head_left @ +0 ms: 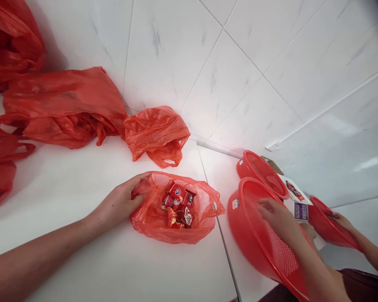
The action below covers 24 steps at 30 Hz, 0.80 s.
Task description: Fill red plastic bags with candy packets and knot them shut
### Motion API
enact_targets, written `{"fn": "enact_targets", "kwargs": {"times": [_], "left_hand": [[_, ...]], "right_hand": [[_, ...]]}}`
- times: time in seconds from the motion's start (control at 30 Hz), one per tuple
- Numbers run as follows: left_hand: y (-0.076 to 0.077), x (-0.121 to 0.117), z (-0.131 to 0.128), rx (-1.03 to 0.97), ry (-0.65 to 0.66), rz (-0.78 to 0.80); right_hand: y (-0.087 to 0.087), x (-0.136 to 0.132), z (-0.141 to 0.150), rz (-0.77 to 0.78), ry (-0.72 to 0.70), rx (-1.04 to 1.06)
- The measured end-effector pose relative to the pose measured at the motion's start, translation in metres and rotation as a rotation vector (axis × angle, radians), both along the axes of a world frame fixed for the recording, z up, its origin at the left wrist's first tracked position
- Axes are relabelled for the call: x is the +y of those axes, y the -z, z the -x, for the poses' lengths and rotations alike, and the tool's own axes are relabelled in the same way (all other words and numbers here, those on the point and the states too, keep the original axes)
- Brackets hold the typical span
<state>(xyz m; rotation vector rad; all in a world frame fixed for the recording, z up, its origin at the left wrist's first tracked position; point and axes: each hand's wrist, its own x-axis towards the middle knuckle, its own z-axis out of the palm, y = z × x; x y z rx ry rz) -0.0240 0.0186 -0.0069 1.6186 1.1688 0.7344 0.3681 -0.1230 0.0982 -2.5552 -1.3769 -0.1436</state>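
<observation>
My left hand [121, 201] is closed on the left edge of a small red plastic bag [151, 220] and holds its mouth apart on the white table [82, 184]. Several wrapped red candies [178, 205] lie inside the bag. My right hand [275, 214] reaches into a large red mesh basket [255, 243] that tilts at the table's right edge. Its fingers are curled together against the mesh, and what they hold, if anything, is hidden.
Crumpled red bags lie at the back: one small [156, 132], one large [63, 107], more at the far left [1, 167]. A second red basket [261, 170] stands behind the first. Another person's hand [343, 220] holds a third basket [327, 226] beside printed cards [297, 199]. A tiled wall backs the table.
</observation>
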Motion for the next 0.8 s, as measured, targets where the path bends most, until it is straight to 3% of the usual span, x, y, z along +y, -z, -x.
{"fn": "enact_targets", "kwargs": {"times": [0.13,0.23,0.3,0.43,0.57,0.7,0.8], "left_hand": [[0.000,-0.002,0.000,-0.055,0.062,-0.013],[0.002,-0.001,0.000,-0.063,0.028,-0.127],[-0.002,0.000,0.003,-0.071,-0.048,-0.284],[-0.024,-0.005,0.013,0.023,-0.108,-0.564],[-0.041,-0.021,0.017,0.266,0.093,-0.618],[-0.035,-0.029,0.005,0.422,0.180,-0.511],[-0.039,-0.020,-0.001,0.351,0.151,-0.391]], "right_hand": [[-0.007,0.000,0.060,-0.200,-0.139,-0.099],[0.007,0.001,0.108,-0.251,-0.358,-0.124],[0.023,0.005,0.128,-0.292,-0.420,-0.107],[0.053,0.012,0.134,-0.354,-0.349,-0.038],[0.066,0.012,0.127,-0.305,-0.282,0.013],[0.053,0.018,0.129,-0.158,-0.323,0.191],[0.024,0.028,0.132,-0.269,-0.355,0.469]]}}
